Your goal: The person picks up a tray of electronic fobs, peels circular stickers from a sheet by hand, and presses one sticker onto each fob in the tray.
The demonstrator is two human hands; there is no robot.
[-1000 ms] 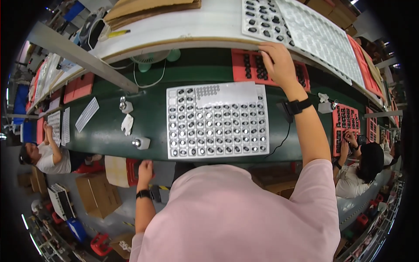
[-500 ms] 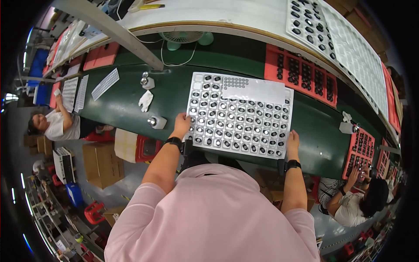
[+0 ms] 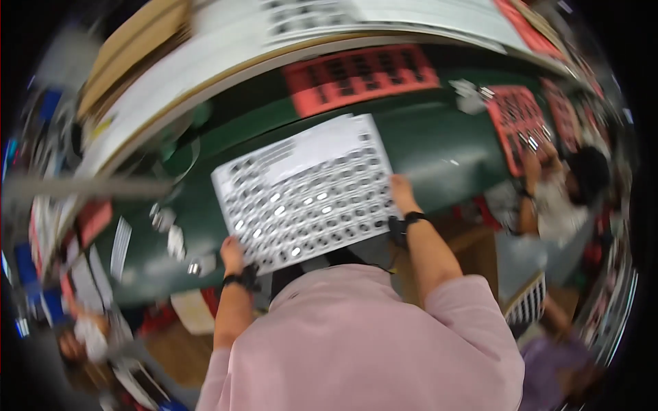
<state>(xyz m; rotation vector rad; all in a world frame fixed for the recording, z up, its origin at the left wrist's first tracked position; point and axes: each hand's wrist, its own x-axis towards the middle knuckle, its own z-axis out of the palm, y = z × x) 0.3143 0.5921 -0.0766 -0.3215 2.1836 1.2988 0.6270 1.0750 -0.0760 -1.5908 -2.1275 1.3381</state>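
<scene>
Green bench (image 3: 445, 164), tray (image 3: 365, 124) between fingers (image 3: 401, 186)

White tray (image 3: 369, 125) held at green worktop (image 3: 449, 163): left grip (image 3: 233, 253) at 8 o'clock, right grip (image 3: 404, 194) at 3.

– What's the white tray (image 3: 223, 177) made of?
– Plastic, by its look; smooth, with glossy glints; the sheet (image 3: 319, 152) on it resembles plain matt paper.
– And the desk (image 3: 439, 164)?
– Smooth, softly shiny; the pink shirt (image 3: 363, 335) is matt cloth; the brown cardboard (image 3: 136, 53) looks dull and dry.
</scene>
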